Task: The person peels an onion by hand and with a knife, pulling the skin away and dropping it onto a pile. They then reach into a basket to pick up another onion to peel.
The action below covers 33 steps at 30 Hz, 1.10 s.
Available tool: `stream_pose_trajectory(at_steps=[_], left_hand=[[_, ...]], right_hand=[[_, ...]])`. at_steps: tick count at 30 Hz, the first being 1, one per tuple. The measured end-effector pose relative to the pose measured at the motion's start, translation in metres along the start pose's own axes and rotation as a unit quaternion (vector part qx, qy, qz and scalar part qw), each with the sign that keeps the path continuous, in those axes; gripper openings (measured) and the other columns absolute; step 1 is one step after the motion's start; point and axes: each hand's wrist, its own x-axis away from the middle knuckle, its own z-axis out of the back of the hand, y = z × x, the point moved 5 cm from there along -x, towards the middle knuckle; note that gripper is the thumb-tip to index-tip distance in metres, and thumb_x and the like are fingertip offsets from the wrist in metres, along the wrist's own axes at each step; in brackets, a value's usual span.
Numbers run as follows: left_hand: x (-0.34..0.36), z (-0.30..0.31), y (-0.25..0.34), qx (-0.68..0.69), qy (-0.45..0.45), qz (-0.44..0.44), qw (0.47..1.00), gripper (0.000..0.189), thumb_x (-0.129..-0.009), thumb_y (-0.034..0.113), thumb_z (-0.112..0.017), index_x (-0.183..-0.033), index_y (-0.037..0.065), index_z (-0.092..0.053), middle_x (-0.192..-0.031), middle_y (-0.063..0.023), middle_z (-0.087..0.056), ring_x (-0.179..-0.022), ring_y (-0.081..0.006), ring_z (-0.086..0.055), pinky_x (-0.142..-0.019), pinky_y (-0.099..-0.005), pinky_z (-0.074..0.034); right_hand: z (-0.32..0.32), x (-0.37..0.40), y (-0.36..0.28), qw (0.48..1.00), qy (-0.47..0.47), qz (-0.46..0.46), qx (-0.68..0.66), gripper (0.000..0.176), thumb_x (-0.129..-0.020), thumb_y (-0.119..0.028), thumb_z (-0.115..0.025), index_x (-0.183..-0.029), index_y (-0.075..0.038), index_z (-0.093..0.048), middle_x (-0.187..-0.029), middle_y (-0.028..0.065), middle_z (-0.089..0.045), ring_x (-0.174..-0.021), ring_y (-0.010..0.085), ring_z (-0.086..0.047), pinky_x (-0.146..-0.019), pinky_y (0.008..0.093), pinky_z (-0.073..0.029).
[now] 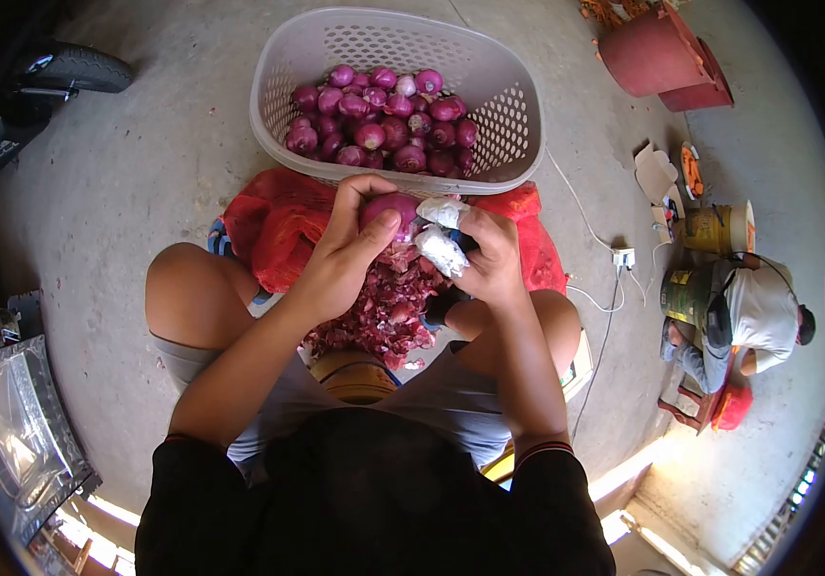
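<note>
Concrete floor; left hand (343,254) grips an onion (391,205) over peels (374,312), right hand (495,261) curled shut against its skin, seemingly peeling; next calls for steady turning.

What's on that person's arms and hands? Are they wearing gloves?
No gloves. Two fingers of the right hand are wrapped in white cloth or tape. The left hand has no wrapping that shows. The sleeves are black with a thin red stripe at the cuff, and the forearms are bare.

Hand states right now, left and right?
Left hand: closed around a red onion.
Right hand: curled, white-wrapped fingers against the onion; whether it holds anything cannot be told.
</note>
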Motion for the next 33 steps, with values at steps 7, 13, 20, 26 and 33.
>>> stream_pose_trajectory(at_steps=[7,13,20,26,33], left_hand=[[0.000,0.001,-0.002,0.007,0.001,0.009,1.000,0.032,-0.096,0.025,-0.044,-0.118,0.004,-0.035,-0.109,-0.0061,-0.044,-0.100,-0.0108,-0.041,-0.090,-0.0251,-0.035],[-0.001,0.003,-0.005,-0.002,0.012,0.027,1.000,0.032,-0.096,0.026,-0.044,-0.117,0.003,-0.036,-0.109,-0.0057,-0.044,-0.101,-0.0105,-0.041,-0.091,-0.0249,-0.034],[-0.003,0.004,-0.001,0.038,0.020,0.006,0.999,0.032,-0.097,0.026,-0.042,-0.120,0.005,-0.034,-0.112,-0.0060,-0.044,-0.105,-0.0117,-0.043,-0.093,-0.0271,-0.034],[-0.003,0.005,-0.001,0.031,0.012,0.008,0.999,0.030,-0.097,0.022,-0.039,-0.123,0.008,-0.033,-0.116,-0.0061,-0.044,-0.109,-0.0128,-0.044,-0.095,-0.0302,-0.034],[-0.002,0.001,0.002,0.048,0.013,0.003,0.999,0.033,-0.096,0.025,-0.044,-0.120,0.005,-0.033,-0.112,-0.0065,-0.044,-0.103,-0.0111,-0.042,-0.092,-0.0262,-0.034]], right_hand=[[-0.002,-0.006,-0.006,0.998,0.050,0.030,0.001,0.031,-0.061,-0.004,-0.074,-0.089,-0.004,-0.062,-0.067,0.0086,-0.058,-0.056,0.0254,-0.058,-0.050,0.0342,-0.045],[-0.007,-0.006,-0.010,0.994,0.013,0.065,0.085,0.025,-0.058,-0.009,-0.073,-0.076,-0.007,-0.056,-0.062,0.0066,-0.052,-0.053,0.0257,-0.055,-0.045,0.0361,-0.042],[0.004,-0.001,-0.007,0.994,0.092,0.038,0.050,0.044,-0.060,-0.013,-0.077,-0.100,-0.003,-0.061,-0.082,0.0107,-0.065,-0.060,0.0254,-0.061,-0.054,0.0336,-0.049],[0.000,-0.003,-0.004,0.997,0.053,0.006,0.054,0.042,-0.061,-0.013,-0.077,-0.098,-0.003,-0.061,-0.081,0.0103,-0.064,-0.063,0.0274,-0.062,-0.057,0.0344,-0.049],[0.002,-0.007,-0.008,0.997,0.078,-0.005,0.027,0.038,-0.063,-0.012,-0.076,-0.096,-0.003,-0.061,-0.075,0.0095,-0.061,-0.062,0.0266,-0.062,-0.055,0.0344,-0.048]])
